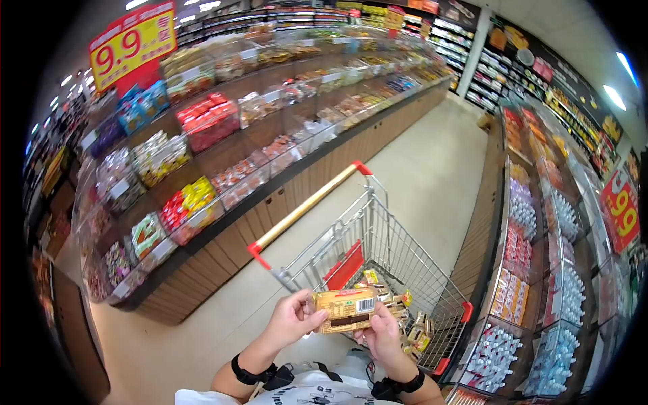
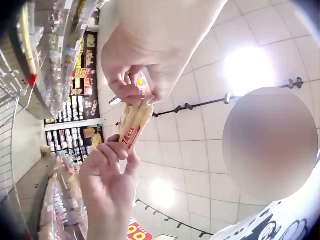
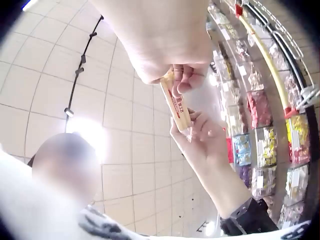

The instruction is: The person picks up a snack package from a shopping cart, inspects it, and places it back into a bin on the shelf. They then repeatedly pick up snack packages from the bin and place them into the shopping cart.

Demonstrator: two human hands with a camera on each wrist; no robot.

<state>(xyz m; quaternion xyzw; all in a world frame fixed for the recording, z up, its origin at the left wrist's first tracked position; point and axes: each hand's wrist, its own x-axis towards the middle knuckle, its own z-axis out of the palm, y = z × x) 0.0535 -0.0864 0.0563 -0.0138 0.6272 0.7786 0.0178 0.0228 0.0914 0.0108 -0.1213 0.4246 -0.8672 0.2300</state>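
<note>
Both hands hold a gold snack packet (image 1: 344,309) above a shopping cart. Its printed face, with a barcode and a picture of a dark brown bar, is turned up toward the head camera. My left hand (image 1: 295,320) grips the left end, thumb lying over the front. At the right end, my right hand (image 1: 382,332) pinches the lower corner. The left wrist view catches the packet (image 2: 135,122) edge-on, with red lettering along its side. Seen from the right wrist, the packet (image 3: 176,105) runs between the fingertips of both hands.
The wire shopping cart (image 1: 422,287) has a wooden handle and holds several gold packets (image 1: 418,334). To the left stands a long tiered counter (image 1: 223,270) of wrapped snacks. Another snack shelf (image 1: 513,297) lines the right side. Pale floor (image 1: 422,148) runs between them.
</note>
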